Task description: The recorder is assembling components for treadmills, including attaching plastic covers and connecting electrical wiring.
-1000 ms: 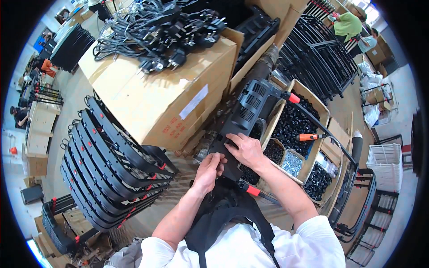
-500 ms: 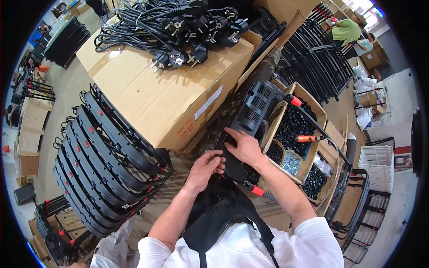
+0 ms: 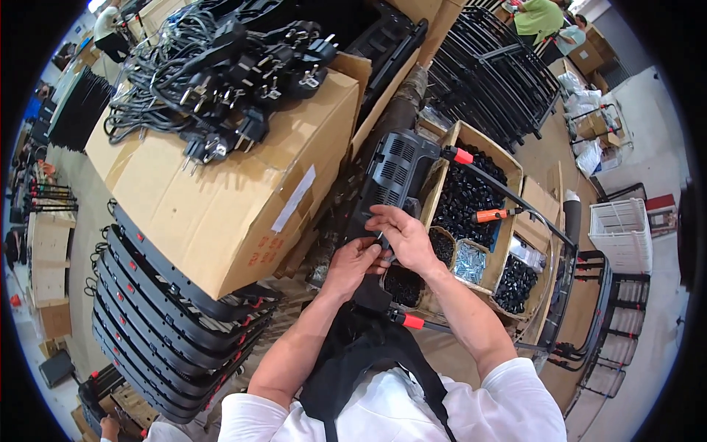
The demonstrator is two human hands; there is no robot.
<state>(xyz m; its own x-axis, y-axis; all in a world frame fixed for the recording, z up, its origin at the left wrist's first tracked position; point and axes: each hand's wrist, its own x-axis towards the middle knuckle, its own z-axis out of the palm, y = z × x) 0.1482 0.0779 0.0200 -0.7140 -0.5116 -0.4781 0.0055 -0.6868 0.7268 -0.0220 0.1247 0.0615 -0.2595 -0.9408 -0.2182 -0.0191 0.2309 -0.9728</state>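
Observation:
A black plastic housing (image 3: pixel 401 162) with rows of vent slots lies in front of me. It joins a black tubular frame with a red sleeve (image 3: pixel 462 155) at its far end and another red sleeve (image 3: pixel 414 322) near me. Over the housing's near part, my left hand (image 3: pixel 355 267) is closed, thumb against fingers. My right hand (image 3: pixel 409 241) meets it from the right with fingers bent inward. The fingertips of both hands nearly touch around something small, too hidden to name.
On the right, a wooden tray (image 3: pixel 517 184) holds black plastic parts (image 3: pixel 468 188), silver screws (image 3: pixel 470 261) and an orange power screwdriver (image 3: pixel 490 216). At left stand a cardboard box (image 3: pixel 199 199) topped with black power cords (image 3: pixel 243 81) and a stack of curved black frames (image 3: pixel 158 317). People work farther off.
My hands have come together, fingertips now meeting over the housing. The left hand has closed from a looser pose. My view has shifted, so the box and tray sit farther left.

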